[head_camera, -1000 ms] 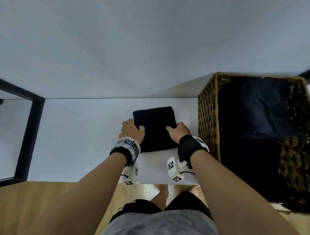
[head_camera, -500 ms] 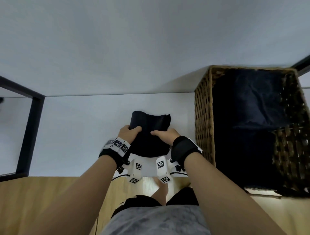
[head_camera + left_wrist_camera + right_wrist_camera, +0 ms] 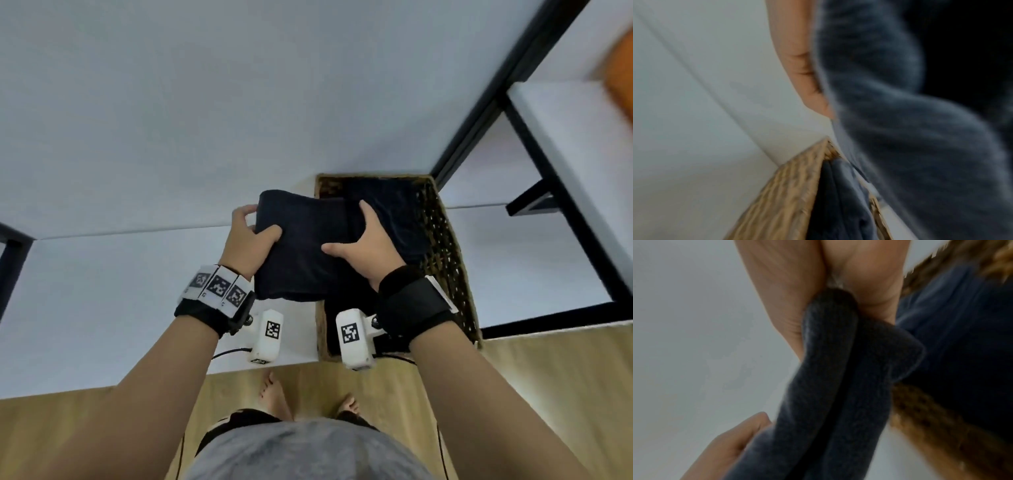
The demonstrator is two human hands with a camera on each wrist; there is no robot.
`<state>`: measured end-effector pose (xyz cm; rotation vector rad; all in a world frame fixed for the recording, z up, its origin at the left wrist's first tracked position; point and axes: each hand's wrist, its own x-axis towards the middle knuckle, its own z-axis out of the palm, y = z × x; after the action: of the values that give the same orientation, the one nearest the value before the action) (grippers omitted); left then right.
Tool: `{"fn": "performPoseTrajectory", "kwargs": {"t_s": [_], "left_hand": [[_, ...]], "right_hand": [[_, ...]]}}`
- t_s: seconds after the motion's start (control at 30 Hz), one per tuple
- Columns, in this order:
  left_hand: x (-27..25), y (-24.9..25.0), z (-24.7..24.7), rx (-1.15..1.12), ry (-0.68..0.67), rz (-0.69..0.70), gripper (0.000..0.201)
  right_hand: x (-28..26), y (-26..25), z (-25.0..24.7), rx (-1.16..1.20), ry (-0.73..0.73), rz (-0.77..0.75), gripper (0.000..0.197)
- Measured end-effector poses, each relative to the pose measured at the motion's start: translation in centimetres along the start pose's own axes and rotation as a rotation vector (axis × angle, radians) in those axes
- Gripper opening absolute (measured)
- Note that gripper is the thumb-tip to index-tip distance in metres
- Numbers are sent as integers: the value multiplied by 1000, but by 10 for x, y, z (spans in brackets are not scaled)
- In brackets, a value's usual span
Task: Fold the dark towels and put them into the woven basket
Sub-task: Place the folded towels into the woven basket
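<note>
Placing step: left hand (image 3: 247,240) and right hand (image 3: 368,245) grip folded towel (image 3: 301,253) at basket's (image 3: 448,260) left rim; next, lower inside.

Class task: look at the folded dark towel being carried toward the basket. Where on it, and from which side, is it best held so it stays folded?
Grip the folded towel at its two opposite side edges, one hand from each side, thumb on top and fingers beneath, as the left hand and right hand do. It is soft and layered, so pinching through all layers probably keeps the stack flat above the basket.
</note>
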<state>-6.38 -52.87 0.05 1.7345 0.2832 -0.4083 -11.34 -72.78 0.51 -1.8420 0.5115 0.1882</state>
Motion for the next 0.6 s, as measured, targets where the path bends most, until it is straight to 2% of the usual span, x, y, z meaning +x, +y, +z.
{"fn": "performPoseTrajectory", "kwargs": {"t_s": [0.07, 0.13, 0.2, 0.27, 0.37, 0.47, 0.6], "left_hand": [[-12, 11, 31, 83, -108, 93, 62], [-20, 14, 61, 193, -226, 169, 53], [-28, 9, 88, 265, -310, 151, 41], [-37, 0, 107, 333, -369, 72, 36], [-48, -15, 125, 434, -452, -58, 39], [-50, -23, 134, 445, -530, -186, 49], [-46, -26, 141, 537, -552, -255, 58]], "right_hand": [[-15, 5, -43, -12, -11, -34, 101], [-27, 13, -78, -12, -50, -21, 82], [-36, 25, -104, -71, -82, 37, 58], [-42, 42, -120, -122, -98, 134, 43], [-46, 67, -132, -209, -147, 242, 39], [-44, 81, -136, -326, -202, 277, 41], [-34, 88, -130, -412, -262, 327, 50]]}}
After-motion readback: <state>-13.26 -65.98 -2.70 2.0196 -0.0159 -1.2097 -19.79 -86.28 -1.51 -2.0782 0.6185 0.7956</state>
